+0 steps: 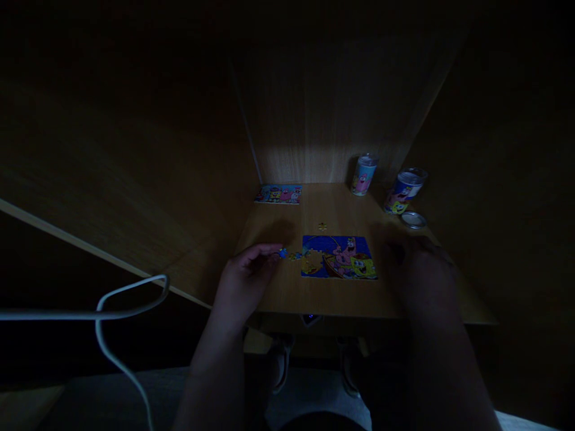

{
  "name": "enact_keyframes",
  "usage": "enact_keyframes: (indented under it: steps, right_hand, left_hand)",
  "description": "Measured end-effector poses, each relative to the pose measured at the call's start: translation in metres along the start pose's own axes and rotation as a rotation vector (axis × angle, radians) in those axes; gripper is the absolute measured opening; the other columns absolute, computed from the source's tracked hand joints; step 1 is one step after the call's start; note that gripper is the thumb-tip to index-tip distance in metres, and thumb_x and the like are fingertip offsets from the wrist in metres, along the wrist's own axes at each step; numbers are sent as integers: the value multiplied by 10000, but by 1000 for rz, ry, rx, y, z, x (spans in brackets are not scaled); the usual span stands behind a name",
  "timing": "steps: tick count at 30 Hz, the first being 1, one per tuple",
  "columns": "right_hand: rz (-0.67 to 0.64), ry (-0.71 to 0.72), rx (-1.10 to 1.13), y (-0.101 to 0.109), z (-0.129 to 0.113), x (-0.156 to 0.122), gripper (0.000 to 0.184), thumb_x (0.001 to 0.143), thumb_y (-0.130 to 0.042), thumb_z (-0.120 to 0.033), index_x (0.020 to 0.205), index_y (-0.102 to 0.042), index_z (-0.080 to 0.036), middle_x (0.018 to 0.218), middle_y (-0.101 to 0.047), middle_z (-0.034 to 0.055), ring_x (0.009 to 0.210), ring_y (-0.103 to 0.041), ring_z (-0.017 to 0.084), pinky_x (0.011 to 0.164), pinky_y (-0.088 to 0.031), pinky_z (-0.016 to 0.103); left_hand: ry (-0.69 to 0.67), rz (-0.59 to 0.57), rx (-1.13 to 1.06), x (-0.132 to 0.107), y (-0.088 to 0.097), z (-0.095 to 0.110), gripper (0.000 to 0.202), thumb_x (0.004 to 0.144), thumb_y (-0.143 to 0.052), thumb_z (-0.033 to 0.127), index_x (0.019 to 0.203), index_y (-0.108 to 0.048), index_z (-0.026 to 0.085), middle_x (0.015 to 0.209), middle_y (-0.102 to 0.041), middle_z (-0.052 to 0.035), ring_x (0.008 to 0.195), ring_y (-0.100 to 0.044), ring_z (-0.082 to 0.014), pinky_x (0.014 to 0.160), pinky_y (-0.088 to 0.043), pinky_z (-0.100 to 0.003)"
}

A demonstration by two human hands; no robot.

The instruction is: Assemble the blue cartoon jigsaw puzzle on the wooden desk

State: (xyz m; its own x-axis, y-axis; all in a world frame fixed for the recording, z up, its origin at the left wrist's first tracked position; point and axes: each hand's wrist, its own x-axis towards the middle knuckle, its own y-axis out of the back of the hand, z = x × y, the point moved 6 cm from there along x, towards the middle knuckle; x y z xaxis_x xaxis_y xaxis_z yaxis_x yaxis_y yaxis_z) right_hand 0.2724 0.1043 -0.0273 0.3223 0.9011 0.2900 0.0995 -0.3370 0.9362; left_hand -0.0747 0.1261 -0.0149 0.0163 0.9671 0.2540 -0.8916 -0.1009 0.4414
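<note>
A cartoon jigsaw puzzle (336,242), mostly joined, lies on the wooden desk with a gap at its lower left. Just left of it, my left hand (249,275) pinches a small blue puzzle piece (283,253) between thumb and fingertips. A few loose puzzle pieces (295,256) lie between that hand and the puzzle. One yellowish puzzle piece (322,227) sits alone above the puzzle's top edge. To the right of the puzzle, my right hand (424,275) is low over the desk or resting on it; its fingers are too dark to make out.
A second cartoon picture panel (278,194) lies at the back left of the desk (278,296). Two cartoon-printed cans (363,175) (404,191) stand at the back right, with a round lid (413,219) beside them. Wooden panels enclose the desk. A white cable (108,347) hangs at left.
</note>
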Motion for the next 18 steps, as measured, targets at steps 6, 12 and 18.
enact_keyframes:
  steps: [6, 12, 18]
  right_hand:
    - [8, 26, 26, -1, -1, -1, 365, 1041, -519, -382, 1199, -780, -180, 1188, -726, 217, 1055, -672, 371, 895, -521, 507]
    - [36, 50, 18, 0, -2, -1, 395, 1040, -495, -386, 1198, -783, -167, 1170, -726, 231, 1028, -674, 364, 878, -527, 506]
    - [-9, 32, -4, -3, -1, 1, 381, 1048, -487, -372, 1183, -783, -174, 1173, -723, 214, 1063, -669, 351, 897, -512, 480]
  left_hand:
    - [-27, -30, 4, -1, -8, -1, 159, 970, -694, 322, 1075, -801, 268, 1085, -828, -19, 1012, -783, -204, 937, -635, -353]
    - [-27, -29, 13, 0, -9, 4, 152, 961, -699, 309, 1073, -787, 259, 1074, -829, -16, 995, -786, -189, 947, -644, -348]
    - [-27, -15, 63, 0, -7, 7, 142, 961, -700, 317, 1057, -781, 253, 1058, -833, -26, 963, -793, -200, 891, -662, -349]
